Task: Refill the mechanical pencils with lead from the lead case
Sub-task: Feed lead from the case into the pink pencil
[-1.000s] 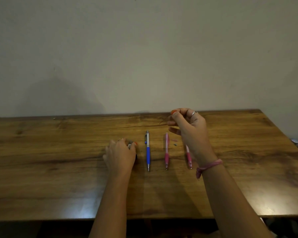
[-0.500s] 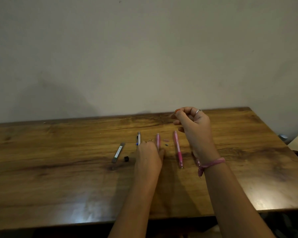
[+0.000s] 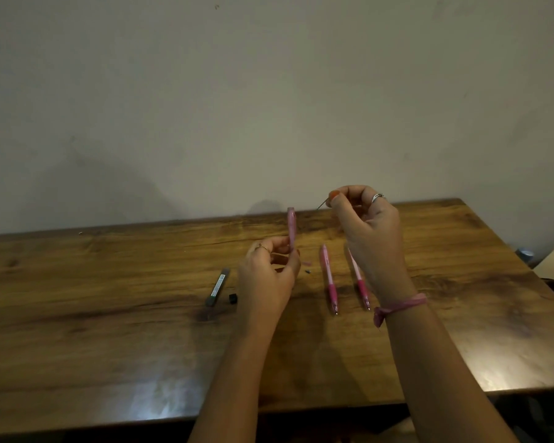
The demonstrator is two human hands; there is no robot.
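- Above the table's middle, a pale pink plastic mechanical pencil (image 3: 291, 227) stands upright, pinched low on its barrel by the curled fingers of the left hand (image 3: 267, 276).
- Just right of its top, the right hand (image 3: 370, 238) pinches a thin dark lead stick (image 3: 322, 204) between thumb and fingertip, not yet inserted.
- Two more pink pencils (image 3: 329, 279) lie on the wooden table (image 3: 109, 330); whether they are filled I cannot tell.
- Further left, the slim grey lead case (image 3: 217, 287) lies open, its small black cap (image 3: 233, 298) beside it.
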